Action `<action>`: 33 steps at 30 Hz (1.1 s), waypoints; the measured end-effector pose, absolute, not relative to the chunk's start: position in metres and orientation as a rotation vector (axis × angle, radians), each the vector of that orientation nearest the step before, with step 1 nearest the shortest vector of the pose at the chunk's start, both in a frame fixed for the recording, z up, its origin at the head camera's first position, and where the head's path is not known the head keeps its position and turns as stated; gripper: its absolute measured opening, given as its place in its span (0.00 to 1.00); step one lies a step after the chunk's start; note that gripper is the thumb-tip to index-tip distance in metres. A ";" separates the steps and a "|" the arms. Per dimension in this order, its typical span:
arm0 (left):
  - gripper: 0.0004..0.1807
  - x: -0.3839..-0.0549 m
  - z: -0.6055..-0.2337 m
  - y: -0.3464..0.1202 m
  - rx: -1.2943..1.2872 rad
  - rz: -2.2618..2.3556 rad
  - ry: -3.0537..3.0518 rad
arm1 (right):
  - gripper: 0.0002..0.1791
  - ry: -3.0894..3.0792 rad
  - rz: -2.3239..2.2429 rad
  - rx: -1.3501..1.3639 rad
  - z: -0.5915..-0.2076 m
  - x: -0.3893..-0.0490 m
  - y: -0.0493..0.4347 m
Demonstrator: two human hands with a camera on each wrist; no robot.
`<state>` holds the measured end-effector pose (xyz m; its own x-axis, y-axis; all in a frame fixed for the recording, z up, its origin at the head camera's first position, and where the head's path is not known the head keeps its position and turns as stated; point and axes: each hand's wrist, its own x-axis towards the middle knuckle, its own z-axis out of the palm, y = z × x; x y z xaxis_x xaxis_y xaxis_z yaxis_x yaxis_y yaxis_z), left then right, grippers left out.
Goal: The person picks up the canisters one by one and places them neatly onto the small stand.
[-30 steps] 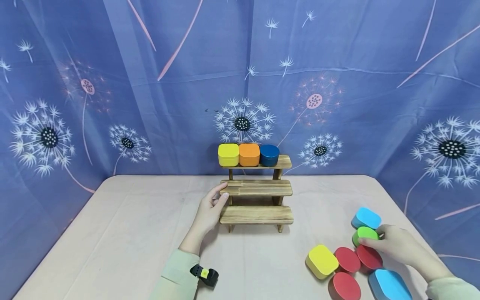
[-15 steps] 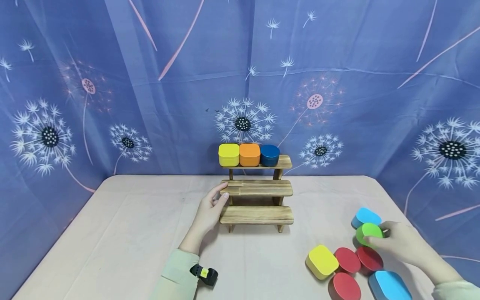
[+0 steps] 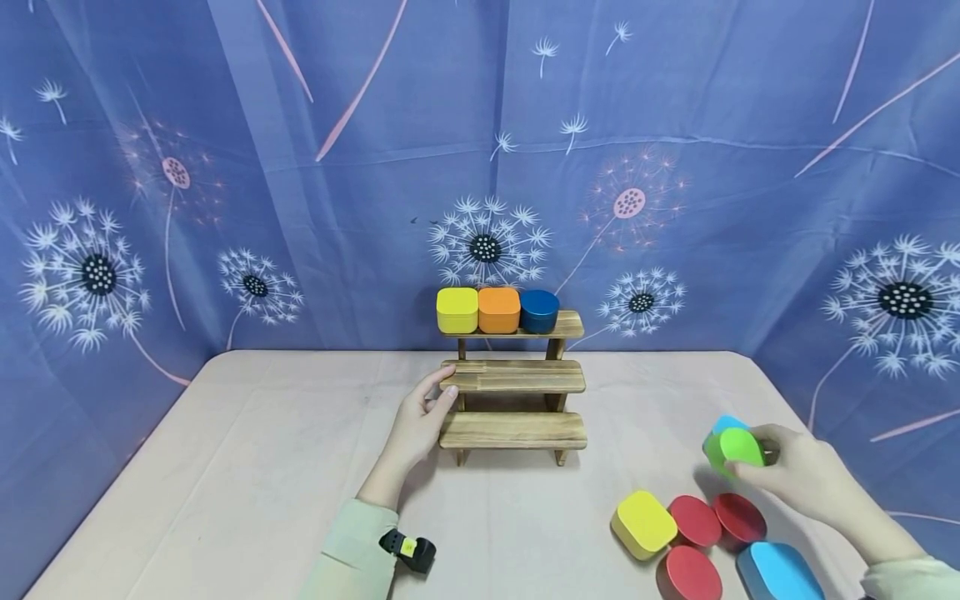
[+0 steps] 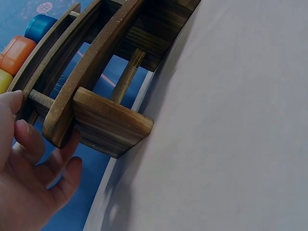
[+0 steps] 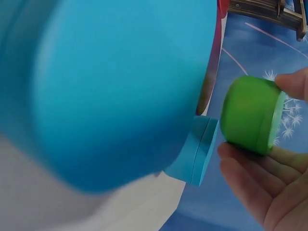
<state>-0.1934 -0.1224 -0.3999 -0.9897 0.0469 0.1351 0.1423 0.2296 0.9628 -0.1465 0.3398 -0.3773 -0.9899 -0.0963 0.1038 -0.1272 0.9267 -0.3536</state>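
Note:
A three-step wooden display stand (image 3: 513,431) is in the middle of the head view. My left hand (image 3: 422,418) holds the left end of its middle step, index finger on top and thumb at the front edge; the left wrist view shows the hand (image 4: 36,163) by the step ends. My right hand (image 3: 802,475) grips a round green tin (image 3: 738,450) between thumb and fingers, raised off the table. In the right wrist view the green tin (image 5: 250,115) is tilted on its side. Behind it a light-blue tin (image 3: 726,423) is partly hidden.
Yellow (image 3: 457,310), orange (image 3: 498,310) and dark-blue (image 3: 539,311) tins stand on the top step. At front right lie a yellow tin (image 3: 643,523), three red round tins (image 3: 693,521) and a larger light-blue tin (image 3: 780,571). Patterned blue cloth (image 3: 375,208) surrounds the table.
My right hand has lifted the green tin from beside the red tins, up and slightly away, so it now covers part of the far light-blue tin. The left hand stays on the stand.

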 end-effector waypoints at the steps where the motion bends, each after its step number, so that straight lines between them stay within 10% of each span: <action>1: 0.22 -0.193 -0.400 -0.122 -0.183 -1.905 -2.400 | 0.34 -2.990 0.563 0.175 -0.377 -0.147 0.339; 33: 0.22 -0.216 -0.438 -0.126 -0.236 -1.851 -2.338 | 0.28 -2.821 0.703 0.307 -0.345 -0.171 0.296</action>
